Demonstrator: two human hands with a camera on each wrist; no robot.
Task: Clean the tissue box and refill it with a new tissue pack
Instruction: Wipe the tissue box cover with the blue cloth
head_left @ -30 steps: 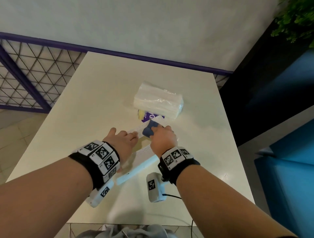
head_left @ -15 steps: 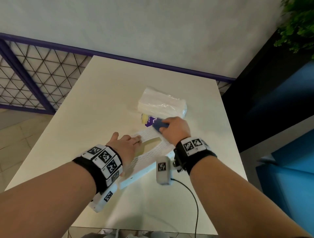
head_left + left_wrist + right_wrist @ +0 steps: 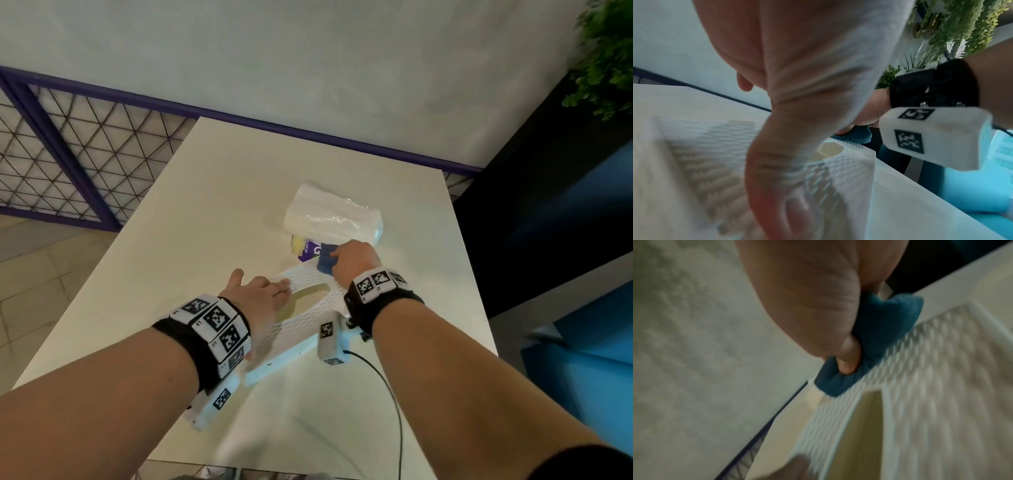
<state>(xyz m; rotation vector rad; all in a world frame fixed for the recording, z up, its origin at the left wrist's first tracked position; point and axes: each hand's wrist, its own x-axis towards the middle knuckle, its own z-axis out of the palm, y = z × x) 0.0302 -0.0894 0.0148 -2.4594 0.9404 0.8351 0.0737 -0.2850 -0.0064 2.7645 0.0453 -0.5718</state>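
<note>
The cream bench (image 3: 212, 219) carries everything, and all places below are given relative to the white tissue box (image 3: 308, 317), which lies in the nearer middle of the bench, its textured top face up and the oval dispensing slot (image 3: 308, 299) showing no tissue. The box is the largest task item. Next in size is the new tissue pack (image 3: 334, 219), sealed in clear film, lying just beyond the box's far end and apart from it. A small purple-and-yellow packet (image 3: 306, 250) lies between the pack and the box; what it is cannot be told.

The left hand (image 3: 258, 298) rests on the box's left side with fingers spread flat over the textured top, reaching to the slot's edge, steadying it. The right hand (image 3: 352, 262) is at the box's far right corner, its fingers curled around a folded blue cloth (image 3: 869, 344), which the right wrist view shows pressed against the textured top near the rim, just beyond the slot.

Progress, as judged: the cleaning stage is under way, with the cloth at work on the top face's far end. Whether the sides or interior have been wiped cannot be told. The refill stage appears not yet begun: the pack is unopened and outside the box. Left to do, then: finishing the wipe, opening the box, inserting the pack, and closing it.
</note>
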